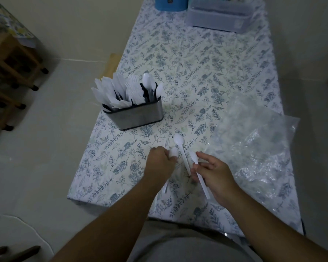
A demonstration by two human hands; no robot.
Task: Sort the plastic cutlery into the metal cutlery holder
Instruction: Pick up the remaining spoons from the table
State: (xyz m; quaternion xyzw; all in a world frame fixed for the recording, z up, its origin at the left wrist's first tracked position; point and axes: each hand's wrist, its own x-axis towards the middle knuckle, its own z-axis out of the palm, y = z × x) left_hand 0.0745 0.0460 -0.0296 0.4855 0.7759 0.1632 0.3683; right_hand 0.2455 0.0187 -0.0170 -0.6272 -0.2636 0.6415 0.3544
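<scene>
A white plastic spoon [182,152] lies on the table [197,76] near the front edge, between the person's two hands. Its long axis runs roughly front to back, with the bowl toward the far edge and the handle toward the person, tilted slightly right.

The right hand [214,174] pinches a second white spoon [199,173] at its neck; its bowl points to the far edge and its handle slants back toward the front right corner, nearly parallel to the first spoon.

The left hand [160,163] has its fingers curled round a third white piece [173,153]. Only a rounded end shows above the knuckles, so its type cannot be confirmed. The hands are apart, with the loose spoon between them.

The metal cutlery holder [136,115] stands upright near the left edge, about midway along the table. Its long axis runs left to right. White knives [108,93] fill the left compartment, forks [133,87] the middle, and spoons [150,85] the right, all handle down.

A crumpled clear plastic bag [254,140] lies at the right edge. A clear lidded box [220,16] and a blue container [170,3] sit at the far edge.
</scene>
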